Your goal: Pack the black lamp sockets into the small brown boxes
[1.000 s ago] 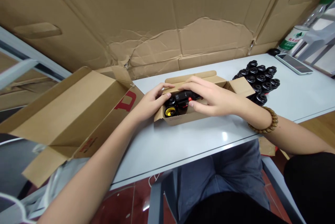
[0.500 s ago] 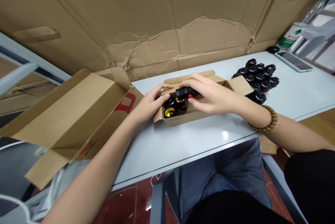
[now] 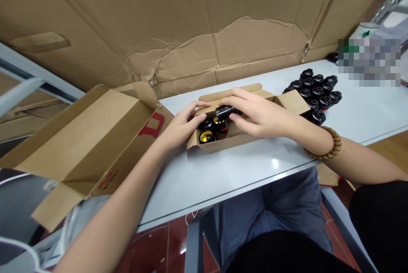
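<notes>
A small open cardboard box (image 3: 219,145) lies on the table in front of me, with several black cylinders at its left end. One cylinder in the box (image 3: 207,136) shows a shiny yellow inside. My left hand (image 3: 180,127) is closed around the box's left end, its thumb by the cylinders and its index finger along the far side. Over the box, my right hand (image 3: 261,113) grips another black cylinder (image 3: 224,112), tilted nearly flat, its near end pointing left. Part of this cylinder is hidden under my fingers.
Several black cylinders (image 3: 317,91) stand grouped at the right of the white table (image 3: 178,188). A larger open carton (image 3: 86,137) is at the left. A tall cardboard sheet (image 3: 178,18) rises behind the table. A bottle (image 3: 366,30) stands at the far right, beside a blurred patch.
The cylinder in my right hand has turned a little, and the red spot on it no longer shows. My left hand keeps its place at the box.
</notes>
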A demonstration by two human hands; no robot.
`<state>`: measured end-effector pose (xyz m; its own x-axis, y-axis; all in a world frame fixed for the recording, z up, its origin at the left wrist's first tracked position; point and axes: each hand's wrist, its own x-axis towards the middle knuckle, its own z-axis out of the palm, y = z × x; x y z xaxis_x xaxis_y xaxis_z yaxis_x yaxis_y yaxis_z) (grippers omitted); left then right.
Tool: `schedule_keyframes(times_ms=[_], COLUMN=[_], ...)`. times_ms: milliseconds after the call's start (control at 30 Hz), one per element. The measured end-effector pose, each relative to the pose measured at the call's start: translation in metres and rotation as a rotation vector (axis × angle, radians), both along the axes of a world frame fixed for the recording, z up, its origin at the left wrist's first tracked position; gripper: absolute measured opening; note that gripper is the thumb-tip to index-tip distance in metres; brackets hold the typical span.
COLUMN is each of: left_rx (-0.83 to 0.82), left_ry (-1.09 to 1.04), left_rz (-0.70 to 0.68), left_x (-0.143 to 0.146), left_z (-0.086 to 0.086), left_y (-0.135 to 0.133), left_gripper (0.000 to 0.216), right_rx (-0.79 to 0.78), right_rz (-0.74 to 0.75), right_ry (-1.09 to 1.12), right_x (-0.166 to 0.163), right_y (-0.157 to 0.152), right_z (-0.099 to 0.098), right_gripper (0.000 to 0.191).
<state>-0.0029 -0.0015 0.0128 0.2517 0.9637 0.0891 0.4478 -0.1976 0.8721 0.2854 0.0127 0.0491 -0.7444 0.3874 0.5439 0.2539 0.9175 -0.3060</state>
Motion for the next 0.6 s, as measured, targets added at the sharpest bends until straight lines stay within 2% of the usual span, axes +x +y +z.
schedule_keyframes(times_ms=[133,267,600], left_rx=[-0.014,-0.019,0.004], left_ry=[-0.003,0.002,0.042], left_rz=[-0.003,-0.009,-0.003], left_x=[-0.0007,-0.0016,-0.0014], left_z=[0.0,-0.0002,0.0008], left_y=[0.0003,0.0015,0.0029], left_gripper=[0.051,0.054,0.057], right_rx=[0.022,-0.021,-0.036], right_rz=[-0.007,-0.044,0.01], right_ry=[0.02,0.014,-0.014], right_x=[0.0014,0.004,0.0041], right_y=[0.0013,0.0022,0.0045], right_z=[0.0022,0.0035,0.0034], right_gripper=[0.033,0.031,0.038])
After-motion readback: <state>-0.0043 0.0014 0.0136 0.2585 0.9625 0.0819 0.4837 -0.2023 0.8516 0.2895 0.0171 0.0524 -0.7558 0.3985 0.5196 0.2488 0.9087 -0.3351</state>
